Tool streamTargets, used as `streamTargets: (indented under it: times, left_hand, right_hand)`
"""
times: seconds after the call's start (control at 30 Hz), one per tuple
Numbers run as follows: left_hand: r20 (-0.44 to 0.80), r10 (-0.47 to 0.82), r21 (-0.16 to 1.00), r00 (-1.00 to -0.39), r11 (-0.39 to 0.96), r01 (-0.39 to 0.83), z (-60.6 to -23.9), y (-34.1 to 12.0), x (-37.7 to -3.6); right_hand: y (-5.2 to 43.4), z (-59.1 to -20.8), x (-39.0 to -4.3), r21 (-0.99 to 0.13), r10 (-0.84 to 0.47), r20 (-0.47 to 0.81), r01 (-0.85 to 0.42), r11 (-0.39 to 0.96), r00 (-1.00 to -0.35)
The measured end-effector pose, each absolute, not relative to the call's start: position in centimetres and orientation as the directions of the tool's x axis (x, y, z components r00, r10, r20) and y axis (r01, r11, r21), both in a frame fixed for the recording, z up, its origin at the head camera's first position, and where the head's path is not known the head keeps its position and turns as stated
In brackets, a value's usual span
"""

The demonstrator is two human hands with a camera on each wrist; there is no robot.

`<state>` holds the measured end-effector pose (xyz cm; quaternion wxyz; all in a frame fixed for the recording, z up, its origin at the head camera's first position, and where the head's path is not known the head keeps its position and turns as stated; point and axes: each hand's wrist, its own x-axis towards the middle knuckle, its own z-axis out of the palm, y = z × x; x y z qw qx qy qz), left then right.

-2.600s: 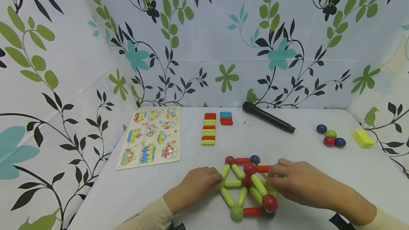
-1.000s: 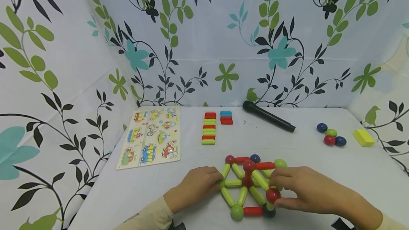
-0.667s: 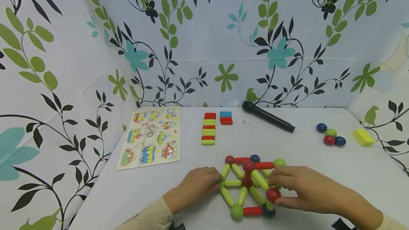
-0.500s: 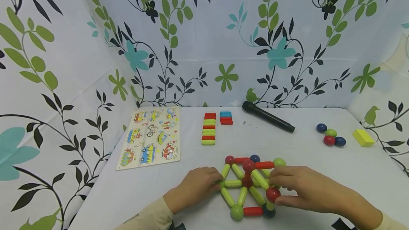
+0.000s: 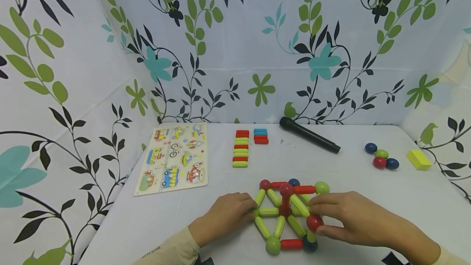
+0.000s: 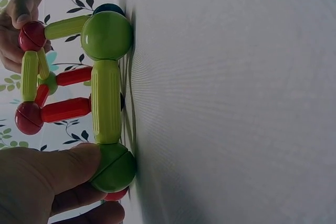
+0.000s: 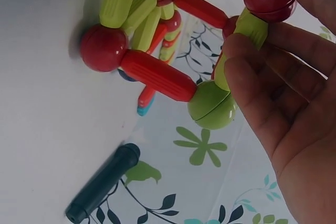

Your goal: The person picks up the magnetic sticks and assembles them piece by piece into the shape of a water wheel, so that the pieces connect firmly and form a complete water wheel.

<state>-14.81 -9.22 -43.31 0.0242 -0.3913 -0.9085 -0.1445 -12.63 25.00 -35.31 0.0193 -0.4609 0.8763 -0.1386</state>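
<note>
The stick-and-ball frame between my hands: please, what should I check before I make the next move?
1. Left hand on the frame: ok, pinching a green corner ball.
2. Right hand on the frame: ok, gripping a light-green stick.
3. Upper red stick touching upper green ball: ok.
4. All joints visible in head view: not ok, right hand covers some.
5. Joints firm: cannot tell.

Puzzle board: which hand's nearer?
Left. The left hand is off the near right corner of the puzzle board, at the left of the ball-and-stick frame; the right hand is farther right, at the frame's other side.
</note>
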Motion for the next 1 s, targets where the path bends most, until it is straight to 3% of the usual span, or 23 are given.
streamTargets:
  times: [0.47,0.6,0.67,0.8,0.9,1.0]
  left_hand:
    - [0.155,0.707,0.227,-0.691,0.655,0.721,-43.0,-9.1,-14.6]
    - [0.170,0.712,0.204,-0.681,0.651,0.732,-42.6,-8.8,-14.0]
    - [0.188,0.733,0.188,-0.654,0.626,0.756,-42.4,-8.4,-13.3]
    - [0.189,0.810,0.146,-0.555,0.536,0.831,-42.2,-7.3,-11.8]
    - [0.135,0.863,0.131,-0.486,0.471,0.872,-42.2,-6.5,-11.1]
    - [0.069,0.890,0.120,-0.451,0.442,0.889,-42.3,-6.1,-10.8]
  right_hand:
    - [25.6,-35.4,-12.8,-0.265,-0.778,0.175,-0.790,0.553,-0.603]
    - [26.6,-35.4,-13.9,-0.349,-0.629,0.352,-0.721,0.599,-0.693]
    - [27.2,-35.6,-15.0,-0.410,-0.534,0.374,-0.652,0.638,-0.758]
    - [28.1,-36.8,-17.4,-0.475,-0.481,0.149,-0.489,0.731,-0.864]
    - [28.3,-38.4,-18.5,-0.481,-0.536,-0.031,-0.458,0.748,-0.843]
    - [28.2,-39.7,-19.1,-0.499,-0.598,-0.090,-0.483,0.719,-0.797]
